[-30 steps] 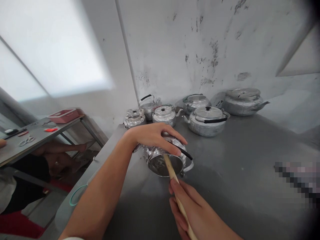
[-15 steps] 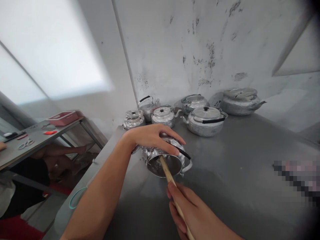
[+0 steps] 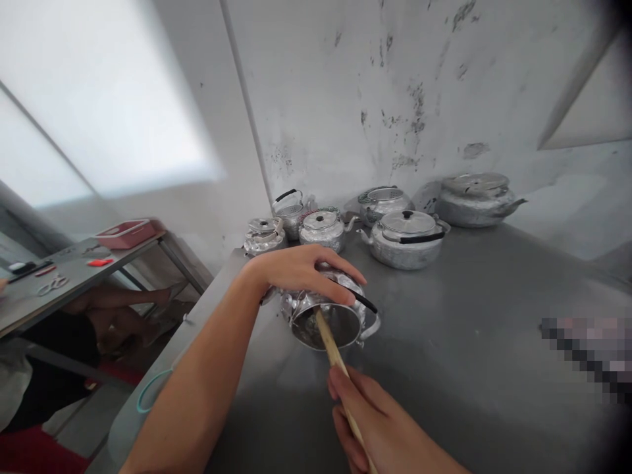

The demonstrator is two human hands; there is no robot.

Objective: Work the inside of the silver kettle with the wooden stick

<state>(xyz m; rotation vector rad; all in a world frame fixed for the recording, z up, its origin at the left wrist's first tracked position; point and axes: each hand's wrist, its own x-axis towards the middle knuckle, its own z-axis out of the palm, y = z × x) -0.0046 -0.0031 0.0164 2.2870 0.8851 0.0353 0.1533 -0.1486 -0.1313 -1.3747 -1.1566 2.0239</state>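
Observation:
A dented aluminium kettle point(image 3: 296, 304) lies tilted on its side on the grey table, its round mouth facing me. My left hand point(image 3: 309, 270) holds it from above, thumb and fingers spread over the body near the black-gripped handle point(image 3: 363, 299). In my right hand point(image 3: 365, 415), the fingers are wrapped round a pale wooden stick point(image 3: 330, 339). The stick runs through the mouth into the kettle, where its far end is hidden.
Several other aluminium kettles, among them a lidded one point(image 3: 407, 247) and a large one point(image 3: 474, 204), stand at the back by the stained wall. On the left, another table holds a pink basket point(image 3: 129, 235) and scissors point(image 3: 52, 286). A person's leg point(image 3: 116, 299) shows beneath it.
My right hand has shifted slightly down and to the left with the stick. My left hand and the kettle are nearly where they were.

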